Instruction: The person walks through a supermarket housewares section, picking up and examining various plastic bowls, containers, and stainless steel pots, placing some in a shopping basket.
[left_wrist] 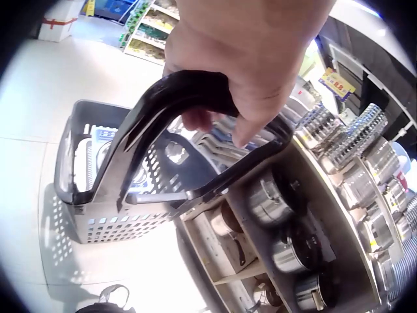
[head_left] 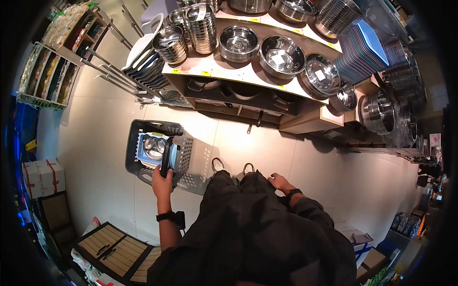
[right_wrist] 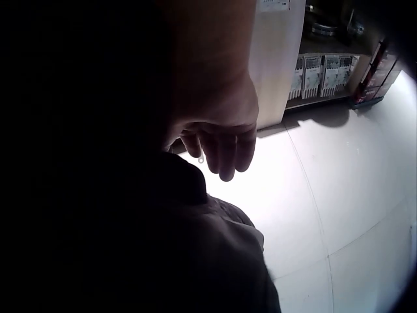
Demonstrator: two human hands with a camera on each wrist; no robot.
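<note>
Grey perforated plastic is forming the shopping basket point(head_left: 135, 143), which is sitting directly below and ahead of the left grip point(head_left: 162, 183). I cannot tell whether it is resting on the tiled floor point(head_left: 95, 157) or hanging clear of it. The left grip is clenching round the basket's black handles point(left_wrist: 189, 88), with its fingers curling under them and its thumb closing over the top. The two handles are being held together above the middle of the basket. Under them, steel dishes point(head_left: 153, 147) are lying inside the basket on something pale blue. A black wristband point(head_left: 166, 216) is circling the arm just behind this grip.

The right grip point(head_left: 279, 182) is hanging released. Its fingers are drooping loosely curled and touching the dark trousers point(head_left: 238, 200) at the thigh, well apart from the basket. Two shoes point(head_left: 218, 165) are standing between the grips, nearer the basket side.

Ahead of both grips, a wooden display shelf point(head_left: 210, 66) is carrying steel bowls point(head_left: 238, 43) and a tall stack of steel plates point(head_left: 201, 21). Dark pans are sitting on the lower shelf beneath them.
</note>
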